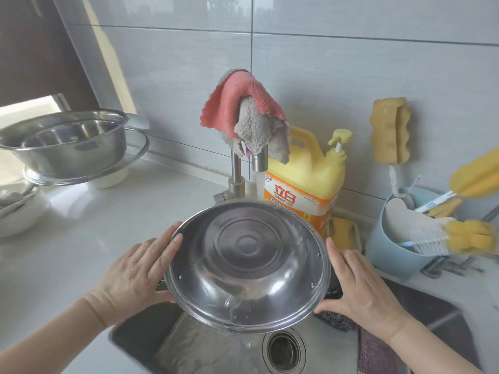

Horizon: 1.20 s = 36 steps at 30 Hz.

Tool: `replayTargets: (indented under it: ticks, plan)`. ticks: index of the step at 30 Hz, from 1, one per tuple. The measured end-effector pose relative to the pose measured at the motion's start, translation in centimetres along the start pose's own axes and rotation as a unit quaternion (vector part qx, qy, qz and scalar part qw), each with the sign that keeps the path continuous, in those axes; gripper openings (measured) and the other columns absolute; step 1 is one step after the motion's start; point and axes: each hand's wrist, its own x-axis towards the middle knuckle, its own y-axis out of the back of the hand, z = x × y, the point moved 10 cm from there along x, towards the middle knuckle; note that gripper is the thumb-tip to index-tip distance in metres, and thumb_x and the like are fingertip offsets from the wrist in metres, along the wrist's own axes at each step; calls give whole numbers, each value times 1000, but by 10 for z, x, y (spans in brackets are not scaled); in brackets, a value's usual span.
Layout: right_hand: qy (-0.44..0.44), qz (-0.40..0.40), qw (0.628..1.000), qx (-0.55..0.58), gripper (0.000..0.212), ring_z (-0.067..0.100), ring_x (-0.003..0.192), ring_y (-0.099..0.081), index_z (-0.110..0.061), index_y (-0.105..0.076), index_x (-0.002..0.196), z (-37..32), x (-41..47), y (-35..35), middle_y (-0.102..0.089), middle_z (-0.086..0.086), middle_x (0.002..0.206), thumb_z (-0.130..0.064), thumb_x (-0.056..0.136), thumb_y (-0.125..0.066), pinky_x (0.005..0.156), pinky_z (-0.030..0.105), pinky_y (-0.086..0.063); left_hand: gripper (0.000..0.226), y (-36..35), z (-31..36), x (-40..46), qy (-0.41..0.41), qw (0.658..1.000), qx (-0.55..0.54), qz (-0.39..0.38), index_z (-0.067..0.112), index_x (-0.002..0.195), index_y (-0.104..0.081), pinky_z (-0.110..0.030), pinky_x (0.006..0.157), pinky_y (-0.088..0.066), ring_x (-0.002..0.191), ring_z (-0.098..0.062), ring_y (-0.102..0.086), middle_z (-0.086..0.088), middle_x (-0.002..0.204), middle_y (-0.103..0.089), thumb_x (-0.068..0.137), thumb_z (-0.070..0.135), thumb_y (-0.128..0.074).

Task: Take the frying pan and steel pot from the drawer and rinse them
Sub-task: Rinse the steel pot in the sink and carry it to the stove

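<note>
I hold a round steel pot over the sink, tipped so that its shiny inside faces me. My left hand grips its left side, fingers along the rim and thumb underneath. My right hand grips the right side the same way. Water runs from the faucet onto the pot's far rim, and a little water swirls in the low front part of the pot.
A pink and a grey cloth hang over the faucet. A yellow detergent bottle stands behind it. A blue caddy with sponges and brushes is at the right. Another steel bowl sits on the left counter. A scourer lies by the drain.
</note>
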Motion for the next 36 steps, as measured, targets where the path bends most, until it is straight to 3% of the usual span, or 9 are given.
replayTargets:
  ticks: [8,13,18,21,24,27,29,34,36]
  plan:
    - [-57,-13,998,1,133,25,89,-45,-6,-2,155,23,-24,4,-43,7,107,-75,57,-61,88,43,-37,118,-15,21,17,-12,996,-26,-81,2,152,-12,-34,83,-42,105,-28,-52,-16,160,-13,72,72,-63]
    - [-82,-80,993,19,148,18,88,-42,-7,-3,154,30,-33,-17,-41,2,104,-74,41,-69,86,35,-35,138,-33,23,18,-11,987,-37,-157,3,153,-6,-34,89,-39,108,-25,-48,-11,162,-4,56,78,-69]
    - [-102,-187,977,29,147,15,97,-52,-4,-9,154,35,-44,-50,-54,1,108,-91,41,-46,89,27,-45,152,-56,25,11,7,969,-70,-238,6,154,-7,-28,99,-32,119,-19,-43,-10,151,-29,39,84,-69]
    - [-81,-200,974,68,149,16,113,-44,-18,13,154,34,-51,-68,-48,0,121,-96,40,-40,101,25,-33,152,-75,27,-1,28,953,-100,-285,7,154,-4,-23,105,-25,129,-18,-46,-7,156,-26,40,86,-68]
    - [-96,-272,951,115,145,14,132,-29,-36,48,132,31,-65,-92,-25,-10,131,-102,30,-30,113,24,-20,151,-102,29,-15,42,939,-147,-308,22,149,25,-18,114,-6,143,-15,-27,7,159,6,49,80,-72]
    - [-99,-303,940,120,143,9,127,-30,-37,55,124,27,-73,-112,-20,-15,123,-99,32,-34,110,20,-22,148,-123,35,-25,49,926,-176,-332,27,141,37,-13,112,5,145,-11,-13,15,152,23,55,73,-74]
    - [-115,-314,932,138,143,11,131,-28,-37,53,126,26,-81,-130,-24,-10,135,-98,33,-38,111,21,-21,146,-137,39,-33,55,914,-187,-355,26,140,39,-10,109,8,145,-10,-9,16,150,25,59,69,-76]
    - [-144,-349,911,165,151,11,137,-24,-33,47,130,20,-96,-172,-20,-6,149,-86,45,-66,111,20,-20,144,-175,45,-49,58,888,-217,-401,30,137,42,-12,109,-9,139,-9,-18,11,159,10,63,65,-77]
    - [-150,-351,908,174,151,12,138,-24,-33,45,132,19,-100,-185,-19,-5,151,-86,45,-67,111,22,-23,145,-191,47,-55,59,878,-224,-418,29,139,40,-13,109,-13,138,-9,-19,9,160,6,62,60,-80]
